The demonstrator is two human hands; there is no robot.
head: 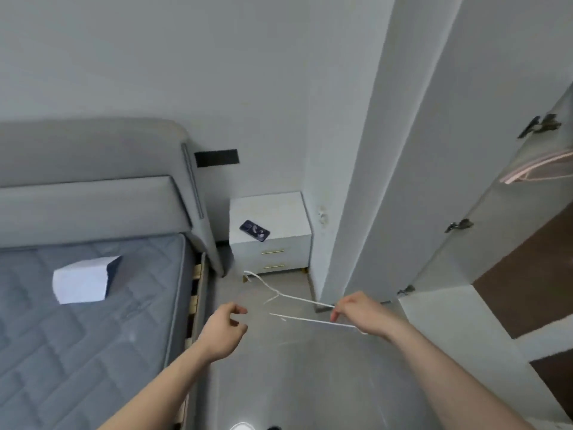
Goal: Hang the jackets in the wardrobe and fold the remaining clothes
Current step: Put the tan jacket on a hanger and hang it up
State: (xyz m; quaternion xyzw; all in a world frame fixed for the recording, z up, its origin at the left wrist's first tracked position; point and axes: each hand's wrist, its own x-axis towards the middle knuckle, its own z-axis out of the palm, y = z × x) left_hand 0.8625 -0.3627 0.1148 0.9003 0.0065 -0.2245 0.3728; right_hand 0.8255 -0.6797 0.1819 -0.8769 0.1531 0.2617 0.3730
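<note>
My right hand [361,313] grips one end of a thin white hanger [294,297], which sticks out to the left with its hook toward the nightstand. My left hand [228,328] hovers just left of the hanger with fingers loosely curled, holding nothing. The wardrobe [483,243] stands at the right with its white door [403,181] swung open. Pink hangers [539,170] hang inside it. A folded white and dark garment [83,282] lies on the grey mattress [77,336] at the left. No jacket is in view.
A white nightstand [279,212] with a dark phone [255,230] on top stands in the corner beside the grey headboard [93,169]. Grey floor [294,383] runs between the bed and the wardrobe. A brown panel [527,290] shows inside the wardrobe.
</note>
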